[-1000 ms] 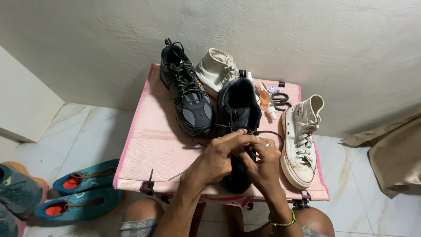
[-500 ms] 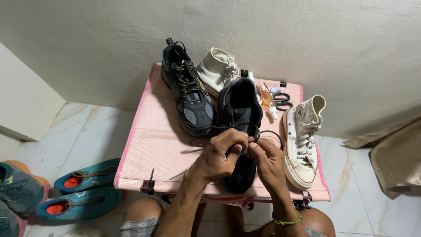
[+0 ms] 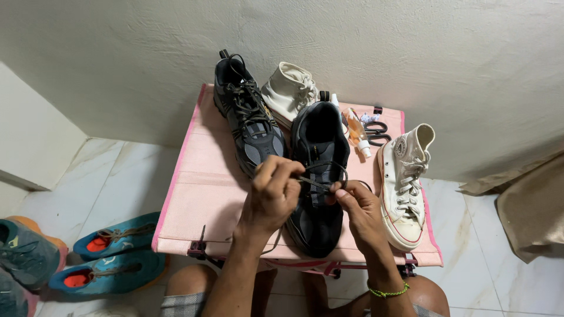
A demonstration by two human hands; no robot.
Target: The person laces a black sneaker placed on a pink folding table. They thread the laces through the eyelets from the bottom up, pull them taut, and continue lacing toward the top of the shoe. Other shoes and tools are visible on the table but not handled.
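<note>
Two hands work over a black shoe (image 3: 317,194) lying lengthwise on the pink counter (image 3: 202,194): the left hand (image 3: 271,196) has its fingers (image 3: 281,170) pinched together on the dark lace (image 3: 320,182), and the right hand (image 3: 358,211) has its fingers (image 3: 339,189) closed on the same lace just across from them. Just beyond the left fingers lies a second black shoe (image 3: 247,117), and right of the right fingers stands a white high-top sneaker (image 3: 405,182). Farther off toward the wall are a cream high-top (image 3: 289,91), a small orange bottle (image 3: 356,130) and black scissors (image 3: 376,132).
</note>
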